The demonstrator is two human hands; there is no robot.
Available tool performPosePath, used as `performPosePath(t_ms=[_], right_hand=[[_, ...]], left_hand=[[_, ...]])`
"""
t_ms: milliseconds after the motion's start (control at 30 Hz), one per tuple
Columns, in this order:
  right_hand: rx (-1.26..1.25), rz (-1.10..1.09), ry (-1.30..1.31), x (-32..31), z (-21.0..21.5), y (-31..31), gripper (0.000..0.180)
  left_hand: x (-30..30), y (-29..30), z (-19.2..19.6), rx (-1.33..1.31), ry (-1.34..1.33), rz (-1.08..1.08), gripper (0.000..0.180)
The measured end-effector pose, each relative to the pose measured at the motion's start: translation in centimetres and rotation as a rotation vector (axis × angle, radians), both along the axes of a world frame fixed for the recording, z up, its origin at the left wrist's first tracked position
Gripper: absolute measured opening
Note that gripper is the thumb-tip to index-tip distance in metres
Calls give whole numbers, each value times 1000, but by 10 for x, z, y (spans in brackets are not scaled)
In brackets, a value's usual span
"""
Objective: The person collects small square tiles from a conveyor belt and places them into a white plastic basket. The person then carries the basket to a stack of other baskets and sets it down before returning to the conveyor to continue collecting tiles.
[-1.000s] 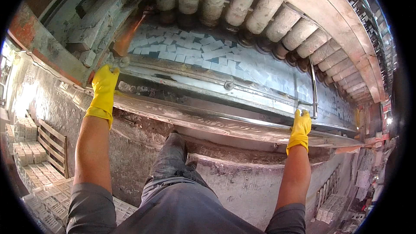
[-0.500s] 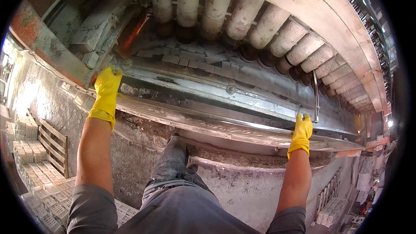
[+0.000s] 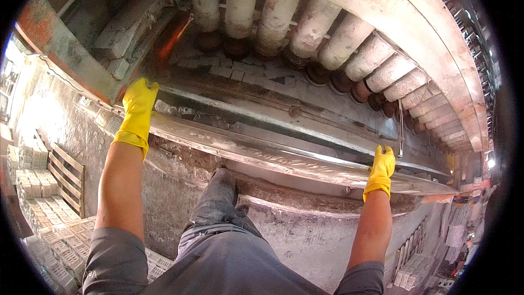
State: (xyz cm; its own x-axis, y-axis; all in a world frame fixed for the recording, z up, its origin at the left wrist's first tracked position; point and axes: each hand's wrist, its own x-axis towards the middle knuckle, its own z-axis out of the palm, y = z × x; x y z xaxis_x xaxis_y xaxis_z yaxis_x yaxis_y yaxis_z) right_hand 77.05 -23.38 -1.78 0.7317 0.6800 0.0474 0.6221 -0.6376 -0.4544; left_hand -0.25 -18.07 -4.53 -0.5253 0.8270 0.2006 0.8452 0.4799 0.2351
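Both of my hands wear yellow rubber gloves and reach forward, arms wide apart. My left hand (image 3: 137,113) is curled over the left end of a long metal strip (image 3: 273,122) that runs across the front of a machine. Near the strip's right end, my right hand (image 3: 380,170) is closed over the same edge, with its fingertips partly hidden. Below the strip lies a dark gap, then a long, scuffed metal front panel (image 3: 295,159). Loose flat pieces (image 3: 237,74) lie in the bed beyond the strip.
A row of thick grey cylinders (image 3: 273,13) hangs under a curved beam (image 3: 382,5). An upright thin rod (image 3: 401,131) stands beyond my right hand. Stacked perforated blocks (image 3: 63,237) and a wooden pallet (image 3: 66,180) are at lower left. A concrete wall (image 3: 322,229) is below the panel.
The bright, wet-looking surface behind the strip now looks darker, and the strip appears narrower. The view has shifted slightly. Both hands keep their hold at about the same places.
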Motion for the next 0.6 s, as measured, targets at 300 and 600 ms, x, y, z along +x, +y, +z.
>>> performPosePath(t_ms=[300, 600], right_hand=[[-13, -4, -1, -6, 7, 0, 53], [-26, -1, -28, -6, 6, 9, 54]], left_hand=[[1, -1, 3, 44, -29, -26, 52], [5, 0, 16, 26, -42, -32, 48]])
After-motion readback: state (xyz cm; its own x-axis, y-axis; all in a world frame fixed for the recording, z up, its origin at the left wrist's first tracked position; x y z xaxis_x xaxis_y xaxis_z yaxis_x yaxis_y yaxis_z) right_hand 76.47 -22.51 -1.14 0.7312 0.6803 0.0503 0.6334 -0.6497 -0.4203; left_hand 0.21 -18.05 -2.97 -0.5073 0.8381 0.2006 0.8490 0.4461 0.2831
